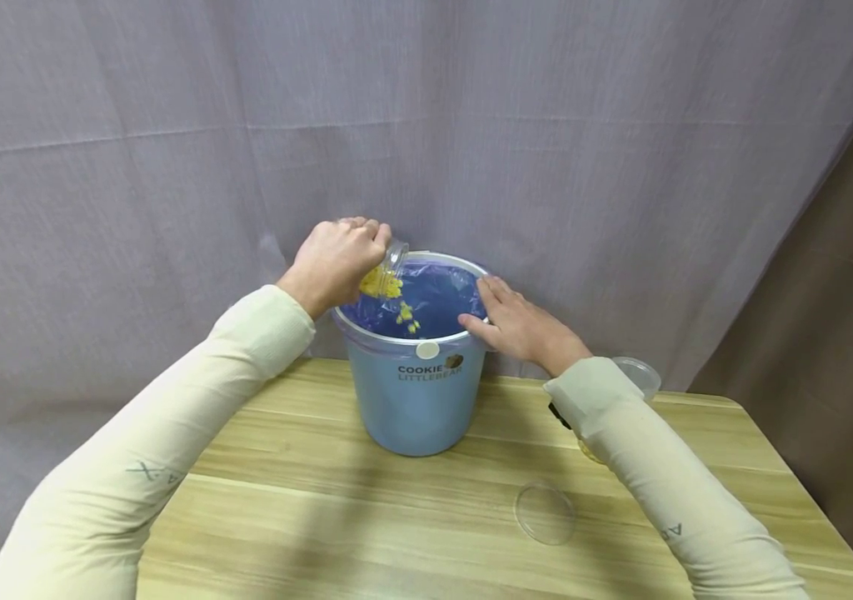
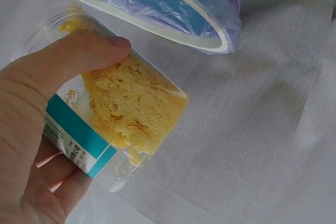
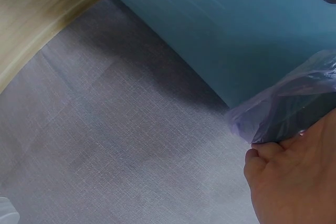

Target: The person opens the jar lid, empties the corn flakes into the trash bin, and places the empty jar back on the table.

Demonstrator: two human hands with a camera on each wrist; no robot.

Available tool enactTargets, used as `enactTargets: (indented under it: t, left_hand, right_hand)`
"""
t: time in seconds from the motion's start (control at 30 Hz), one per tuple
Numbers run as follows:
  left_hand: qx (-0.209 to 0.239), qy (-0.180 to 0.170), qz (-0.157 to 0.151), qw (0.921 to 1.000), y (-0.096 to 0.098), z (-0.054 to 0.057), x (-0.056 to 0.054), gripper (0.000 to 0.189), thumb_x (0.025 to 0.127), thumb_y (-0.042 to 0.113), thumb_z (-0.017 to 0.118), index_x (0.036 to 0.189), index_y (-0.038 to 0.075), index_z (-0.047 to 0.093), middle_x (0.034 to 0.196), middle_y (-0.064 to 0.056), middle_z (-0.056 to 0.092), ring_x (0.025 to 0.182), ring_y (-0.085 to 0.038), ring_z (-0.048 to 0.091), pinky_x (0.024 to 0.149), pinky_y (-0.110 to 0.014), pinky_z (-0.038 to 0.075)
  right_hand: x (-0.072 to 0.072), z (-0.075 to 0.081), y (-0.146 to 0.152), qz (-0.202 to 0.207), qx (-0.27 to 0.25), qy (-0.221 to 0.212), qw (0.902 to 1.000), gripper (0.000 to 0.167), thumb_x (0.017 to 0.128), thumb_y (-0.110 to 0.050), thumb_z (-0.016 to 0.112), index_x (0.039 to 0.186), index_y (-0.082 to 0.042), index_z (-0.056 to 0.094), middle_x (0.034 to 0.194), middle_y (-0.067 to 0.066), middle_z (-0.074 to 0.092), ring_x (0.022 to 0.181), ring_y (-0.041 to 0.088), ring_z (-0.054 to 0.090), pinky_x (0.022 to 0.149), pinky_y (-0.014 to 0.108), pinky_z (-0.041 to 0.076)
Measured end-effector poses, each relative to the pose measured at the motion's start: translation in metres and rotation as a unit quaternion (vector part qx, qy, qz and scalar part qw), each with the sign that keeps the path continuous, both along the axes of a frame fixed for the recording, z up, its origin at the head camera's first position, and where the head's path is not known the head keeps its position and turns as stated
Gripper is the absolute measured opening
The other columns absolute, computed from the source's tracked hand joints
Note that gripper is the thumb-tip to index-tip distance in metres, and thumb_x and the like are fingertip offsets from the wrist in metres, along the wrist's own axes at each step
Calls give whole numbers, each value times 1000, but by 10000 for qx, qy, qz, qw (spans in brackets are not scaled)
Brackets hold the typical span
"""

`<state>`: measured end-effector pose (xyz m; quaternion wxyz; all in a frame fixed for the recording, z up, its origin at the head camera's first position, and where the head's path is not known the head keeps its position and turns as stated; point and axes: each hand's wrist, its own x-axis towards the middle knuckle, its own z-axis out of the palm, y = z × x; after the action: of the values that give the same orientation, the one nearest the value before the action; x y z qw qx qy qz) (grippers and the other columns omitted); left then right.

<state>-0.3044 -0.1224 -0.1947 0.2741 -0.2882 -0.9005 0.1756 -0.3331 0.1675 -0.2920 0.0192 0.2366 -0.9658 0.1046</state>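
Note:
My left hand (image 1: 340, 258) grips a clear plastic jar (image 2: 139, 106) with a teal and white label. The jar is tilted, its mouth over a light blue bucket (image 1: 419, 408), and yellow flakes (image 1: 406, 315) are falling from it. Plenty of flakes still lie inside the jar in the left wrist view. A thin purple liner bag (image 1: 437, 279) lines the bucket and folds over its white rim. At the rim's right side rests my right hand (image 1: 520, 325), fingers extended and thumb apart, touching the liner edge.
A round clear lid (image 1: 545, 512) lies flat on the wooden table (image 1: 261, 508), front right of the bucket. Behind my right sleeve, a clear container (image 1: 640, 375) is partly hidden. A grey curtain (image 1: 546, 150) hangs close behind the bucket.

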Motion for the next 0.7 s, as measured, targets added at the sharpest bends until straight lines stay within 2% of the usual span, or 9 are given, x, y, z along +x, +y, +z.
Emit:
enactTargets:
  t: [0.23,0.43,0.7]
  left_hand:
    - [-40,118,-64,9999,0,-1,0,60,67,8,92,119,-2,63,114,-19,74,108,-39,73,83,-53,65]
    - [-70,198,-101,9997,0,-1,1,55,71,-1,84,122,-2,64,116,-19,75,108,-39,73,84,-52,65]
    - [-152,259,-159,9994,2,-1,0,58,70,0,84,124,-3,63,117,-19,74,110,-39,72,88,-52,64]
  right_hand:
    - [1,1,0,4,-37,-20,10000,93,107,-65,30,167,3,8,177,23,6,166,38,4,135,55,12]
    - [-1,-1,0,11,-31,15,10000,93,108,-64,30,167,4,8,177,24,6,166,38,5,135,55,13]
    - [0,-2,2,-27,-43,-64,10000,94,107,-67,28,168,2,5,178,21,4,167,37,3,135,55,12]
